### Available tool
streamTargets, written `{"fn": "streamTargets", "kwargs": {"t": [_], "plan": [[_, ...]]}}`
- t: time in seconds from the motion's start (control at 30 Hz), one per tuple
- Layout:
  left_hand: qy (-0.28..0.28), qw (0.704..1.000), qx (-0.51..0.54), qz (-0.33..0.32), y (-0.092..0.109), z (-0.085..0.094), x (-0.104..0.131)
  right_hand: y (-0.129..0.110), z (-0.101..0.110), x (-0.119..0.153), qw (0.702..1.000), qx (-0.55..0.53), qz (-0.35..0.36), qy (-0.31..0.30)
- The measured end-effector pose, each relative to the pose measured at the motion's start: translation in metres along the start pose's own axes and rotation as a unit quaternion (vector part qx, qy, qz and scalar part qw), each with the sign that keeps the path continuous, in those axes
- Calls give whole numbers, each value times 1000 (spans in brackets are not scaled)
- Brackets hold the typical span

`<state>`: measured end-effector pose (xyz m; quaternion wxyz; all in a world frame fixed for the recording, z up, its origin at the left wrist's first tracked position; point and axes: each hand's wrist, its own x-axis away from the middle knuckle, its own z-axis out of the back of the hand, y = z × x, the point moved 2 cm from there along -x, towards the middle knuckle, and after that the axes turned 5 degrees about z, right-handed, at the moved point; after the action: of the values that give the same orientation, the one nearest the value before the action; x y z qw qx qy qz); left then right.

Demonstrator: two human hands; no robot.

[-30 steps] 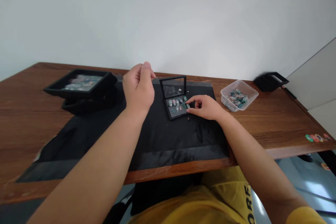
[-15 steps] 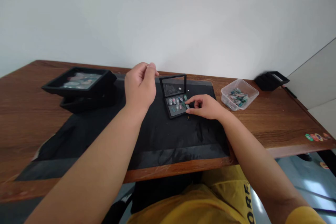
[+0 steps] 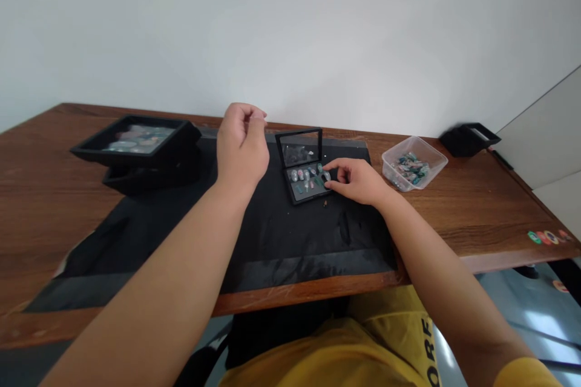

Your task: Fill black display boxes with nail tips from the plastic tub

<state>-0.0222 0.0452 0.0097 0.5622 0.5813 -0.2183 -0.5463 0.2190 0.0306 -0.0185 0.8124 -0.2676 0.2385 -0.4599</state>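
Observation:
A small black case (image 3: 310,196) stands open on the black mat (image 3: 290,242), its clear-windowed lid (image 3: 299,148) raised. Inside lie rows of small shiny, nail-like pieces (image 3: 307,175) in silver, pink and green. At the case's right edge, the thumb and forefinger of my right hand (image 3: 356,180) close around a small shiny piece. My left hand (image 3: 242,145) is raised to the left of the lid, its fingers curled together; whatever may be between the fingertips is too hidden to make out.
Black frames with a clear window (image 3: 136,139) are stacked at the left. On the right, a clear plastic tub (image 3: 431,178) holds many small coloured pieces. Another black holder (image 3: 467,139) sits at the back right by the wall. Round stickers (image 3: 550,237) mark the table's right front edge.
My right hand has shifted slightly right and up, uncovering more of the case's right side. My left hand has turned a little, its fingertips moving slightly left.

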Motion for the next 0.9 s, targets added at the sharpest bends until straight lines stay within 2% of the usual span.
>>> {"fn": "streamTargets", "kwargs": {"t": [0.13,0.37,0.57,0.77,0.9], "plan": [[-4,1000,-4,10,0,0,1,0,0,-1,1000,-3,-12,-22],[25,999,-26,4,5,0,4,0,0,0,999,-2,-15,-38],[5,999,-39,17,-3,-3,1,0,-1,0,999,-9,-19,-37],[5,999,-3,48,-14,-8,-3,2,1,3,1000,-10,-13,-16],[-26,999,-10,38,-18,-10,-4,1,2,5,1000,3,-10,-3]]}}
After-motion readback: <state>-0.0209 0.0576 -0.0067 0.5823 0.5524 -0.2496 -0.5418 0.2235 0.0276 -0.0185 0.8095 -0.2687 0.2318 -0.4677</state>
